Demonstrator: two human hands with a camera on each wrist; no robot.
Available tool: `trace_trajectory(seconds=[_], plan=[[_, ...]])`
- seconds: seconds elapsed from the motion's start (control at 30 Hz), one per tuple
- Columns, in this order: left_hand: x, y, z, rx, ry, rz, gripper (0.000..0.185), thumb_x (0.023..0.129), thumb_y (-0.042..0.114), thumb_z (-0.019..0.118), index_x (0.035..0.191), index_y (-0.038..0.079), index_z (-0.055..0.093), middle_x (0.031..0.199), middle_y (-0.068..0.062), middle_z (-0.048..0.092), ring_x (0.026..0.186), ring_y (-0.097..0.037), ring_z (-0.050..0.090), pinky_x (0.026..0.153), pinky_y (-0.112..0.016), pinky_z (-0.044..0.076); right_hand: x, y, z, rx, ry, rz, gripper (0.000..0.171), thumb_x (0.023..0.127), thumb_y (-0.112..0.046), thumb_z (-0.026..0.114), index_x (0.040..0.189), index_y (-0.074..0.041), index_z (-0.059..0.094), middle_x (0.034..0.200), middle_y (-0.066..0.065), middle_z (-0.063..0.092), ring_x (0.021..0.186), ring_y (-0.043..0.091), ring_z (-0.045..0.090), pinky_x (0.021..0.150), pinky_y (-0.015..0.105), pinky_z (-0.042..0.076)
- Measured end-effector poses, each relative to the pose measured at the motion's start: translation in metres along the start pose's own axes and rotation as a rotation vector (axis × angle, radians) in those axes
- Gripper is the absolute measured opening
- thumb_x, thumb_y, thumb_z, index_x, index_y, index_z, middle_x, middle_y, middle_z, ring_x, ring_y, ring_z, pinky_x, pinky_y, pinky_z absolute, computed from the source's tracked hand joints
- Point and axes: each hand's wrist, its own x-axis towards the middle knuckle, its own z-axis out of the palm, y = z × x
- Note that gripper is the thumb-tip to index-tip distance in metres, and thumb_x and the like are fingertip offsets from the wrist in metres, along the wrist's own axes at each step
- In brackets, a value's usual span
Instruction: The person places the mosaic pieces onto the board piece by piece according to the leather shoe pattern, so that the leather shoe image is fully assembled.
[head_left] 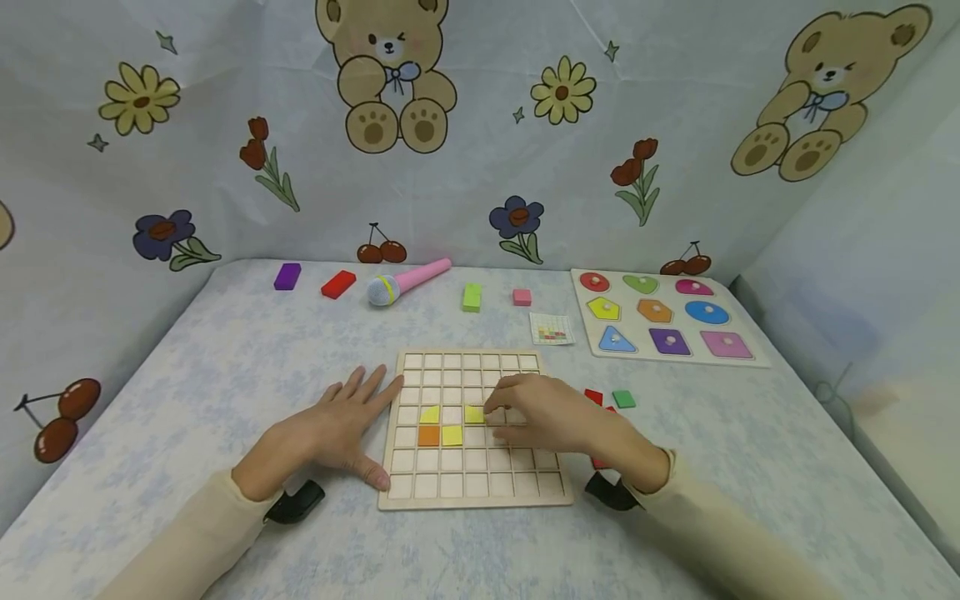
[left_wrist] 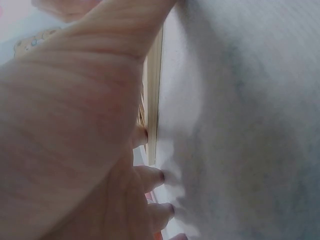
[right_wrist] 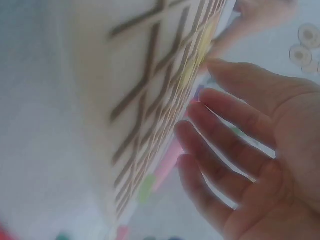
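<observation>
A wooden grid board (head_left: pixel 474 503) lies on the table. Three yellow tiles (head_left: pixel 452 435) and one orange tile (head_left: pixel 428 436) sit in its cells. My left hand (head_left: pixel 330 435) is spread on the table at the board's left side, thumb and index finger touching that edge; the left wrist view shows the palm (left_wrist: pixel 75 120) beside the board's side. Over the middle right of the board is my right hand (head_left: pixel 546 412), fingertips close to the rightmost yellow tile. In the right wrist view its fingers (right_wrist: pixel 220 145) are loosely bent, with nothing visible between them.
Red tiles (head_left: pixel 593 397), partly hidden by my right arm, and a green tile (head_left: pixel 624 399) lie right of the board. Behind are a pattern card (head_left: pixel 552 329), a shape puzzle (head_left: pixel 682 357), a toy microphone (head_left: pixel 423 276) and several coloured blocks (head_left: pixel 339 284).
</observation>
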Motion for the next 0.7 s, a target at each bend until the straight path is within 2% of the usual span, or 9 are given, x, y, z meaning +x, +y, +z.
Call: trace_trajectory(seconds=[0.17,0.37,0.53,0.7], plan=[[0.000,-0.001,0.001,-0.012,-0.004,0.002,0.139,0.062,0.070,0.081,0.162,0.010,0.007,0.167,-0.025,-0.001,0.151,-0.052,-0.003,0.115,-0.072,0.007,-0.020,0.027,-0.010,0.047,0.014,0.139,0.024,0.090,-0.026,0.076,0.113,-0.016,0.075,0.109,-0.005,0.071,0.097,0.015,0.064,0.082,0.033,0.054],[0.000,-0.001,0.002,-0.004,0.000,-0.010,0.139,0.061,0.072,0.080,0.163,0.011,0.007,0.167,-0.024,-0.001,0.151,-0.051,-0.003,0.116,-0.072,0.008,-0.038,0.061,-0.019,0.086,-0.048,0.259,0.027,0.086,-0.021,0.081,0.112,-0.016,0.075,0.092,-0.006,0.066,0.084,0.014,0.057,0.071,0.026,0.050],[0.000,-0.002,0.002,0.014,0.016,-0.001,0.139,0.061,0.072,0.080,0.162,0.010,0.008,0.167,-0.025,0.001,0.151,-0.052,-0.001,0.115,-0.072,0.009,-0.045,0.081,-0.024,0.123,-0.080,0.288,0.025,0.085,-0.019,0.082,0.108,-0.012,0.074,0.087,-0.004,0.064,0.080,0.014,0.055,0.070,0.026,0.050],[0.000,-0.002,0.003,0.016,0.012,0.001,0.139,0.061,0.072,0.080,0.162,0.009,0.008,0.167,-0.025,0.001,0.151,-0.052,-0.001,0.115,-0.072,0.010,-0.048,0.089,-0.023,0.159,-0.101,0.294,0.021,0.084,-0.021,0.082,0.100,-0.013,0.073,0.083,-0.003,0.062,0.077,0.014,0.054,0.067,0.026,0.050]])
